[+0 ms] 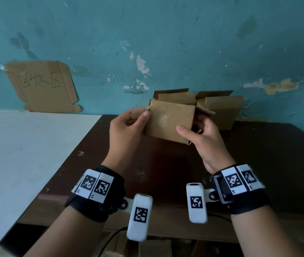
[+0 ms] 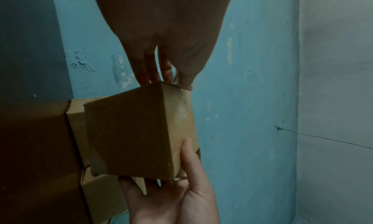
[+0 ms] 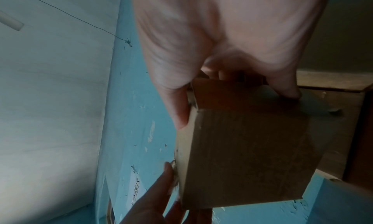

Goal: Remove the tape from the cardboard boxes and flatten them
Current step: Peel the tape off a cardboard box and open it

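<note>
Left hand [image 1: 127, 125] pinches the upper left corner of the small cardboard box [image 1: 169, 124], thumb on the front face, probably to find a tape end or steady that edge. Right hand [image 1: 205, 140] grips the box's lower right corner, thumb across the front, fingers behind, so the box is held in the air at frame centre above the dark table [image 1: 258, 154]. No tape is clearly visible. More open boxes [image 1: 220, 108] stand behind, right of centre, against the blue wall [image 1: 166, 43].
</note>
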A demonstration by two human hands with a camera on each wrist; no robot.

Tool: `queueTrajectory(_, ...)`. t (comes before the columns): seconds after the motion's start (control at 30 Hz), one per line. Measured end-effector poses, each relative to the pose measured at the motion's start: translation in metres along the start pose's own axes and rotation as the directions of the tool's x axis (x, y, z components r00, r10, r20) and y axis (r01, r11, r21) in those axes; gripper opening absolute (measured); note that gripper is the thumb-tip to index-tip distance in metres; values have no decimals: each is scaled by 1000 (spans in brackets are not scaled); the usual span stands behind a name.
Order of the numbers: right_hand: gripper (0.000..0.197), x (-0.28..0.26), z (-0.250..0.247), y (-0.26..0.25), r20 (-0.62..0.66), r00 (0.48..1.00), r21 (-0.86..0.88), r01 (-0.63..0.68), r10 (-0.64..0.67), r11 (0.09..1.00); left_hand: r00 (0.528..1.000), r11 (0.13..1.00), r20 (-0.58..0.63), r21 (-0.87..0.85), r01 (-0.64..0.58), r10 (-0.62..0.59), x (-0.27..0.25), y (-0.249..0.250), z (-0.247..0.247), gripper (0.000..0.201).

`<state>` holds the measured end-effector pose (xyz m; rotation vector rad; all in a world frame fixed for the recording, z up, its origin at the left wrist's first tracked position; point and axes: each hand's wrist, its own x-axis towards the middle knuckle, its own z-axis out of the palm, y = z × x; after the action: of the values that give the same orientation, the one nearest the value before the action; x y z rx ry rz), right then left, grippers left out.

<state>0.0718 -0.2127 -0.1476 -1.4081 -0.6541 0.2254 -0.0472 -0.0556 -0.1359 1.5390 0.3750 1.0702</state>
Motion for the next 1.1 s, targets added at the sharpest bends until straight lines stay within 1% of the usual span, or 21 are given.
queueTrajectory(0.03, 51, 0, 1, 0, 6, 1000, 0, 0, 0, 1000, 1000, 1000, -22, -12, 3, -4, 0, 0, -1, 8)
queueTrajectory(0.1, 50, -1, 2, 1, 13, 1000, -9, 1, -1, 1000, 998, 998, -51, -49, 26, -28, 1, 0, -2, 10)
queueTrajectory(0.2, 46, -1, 3, 1, 13, 1000, -46, -1, 1, 999, 995, 988, -51, -134, 78, -85, 2, 2, -4, 13)
queueTrajectory(0.27, 43, -2, 2, -1, 19, 1000, -77, 0, 2, 997, 992, 981, -49, -160, 105, -114, 2, 3, -5, 12)
queueTrajectory(0.4, 43, -2, 0, -4, 21, 1000, -117, 4, -2, 993, 980, 954, -6, -231, 190, -197, 2, 2, -7, 17)
queueTrajectory(0.47, 40, -2, -2, -5, 23, 1000, -122, -11, 14, 993, 972, 937, 18, -262, 230, -233, 3, 2, -7, 20)
queueTrajectory(0.6, 36, -2, -4, -7, 27, 999, -117, -35, 38, 992, 962, 916, 47, -295, 272, -270, 5, 1, -7, 21)
queueTrajectory(0.67, 39, -1, -6, -7, 10, 999, -129, -32, 33, 991, 959, 909, 62, -307, 282, -277, 5, 1, -7, 18)
queueTrajectory(0.73, 53, 0, -7, -6, -3, 999, -163, -36, 36, 986, 958, 906, 75, -312, 285, -276, 4, 2, -5, 16)
queueTrajectory(0.8, 70, 0, -7, -4, -18, 999, -231, -44, 41, 972, 963, 914, 72, -302, 271, -261, 3, 2, -3, 15)
queueTrajectory(0.83, 75, 1, -8, -2, -30, 999, -275, -44, 37, 960, 967, 924, 68, -286, 253, -244, 3, 2, -2, 14)
queueTrajectory(0.87, 73, 2, -8, -1, -42, 999, -321, -34, 21, 947, 973, 938, 68, -260, 229, -219, 2, 2, -2, 12)
queueTrajectory(0.93, 62, 4, -9, 2, -88, 995, -444, -2, -42, 896, 985, 967, 74, -193, 169, -157, 0, 2, 0, 10)
queueTrajectory(0.97, 61, 5, -9, 3, -111, 992, -488, 3, -66, 873, 990, 979, 79, -157, 131, -120, 0, 2, 2, 9)
queueTrajectory(1.03, 63, 6, -8, 2, -136, 988, -491, 0, -76, 871, 994, 994, 99, -94, 54, -45, -3, 1, 5, 8)
queueTrajectory(1.1, 68, 8, -7, 0, -121, 991, -448, -10, -49, 894, 993, 999, 118, -53, 0, 6, -4, -2, 9, 10)
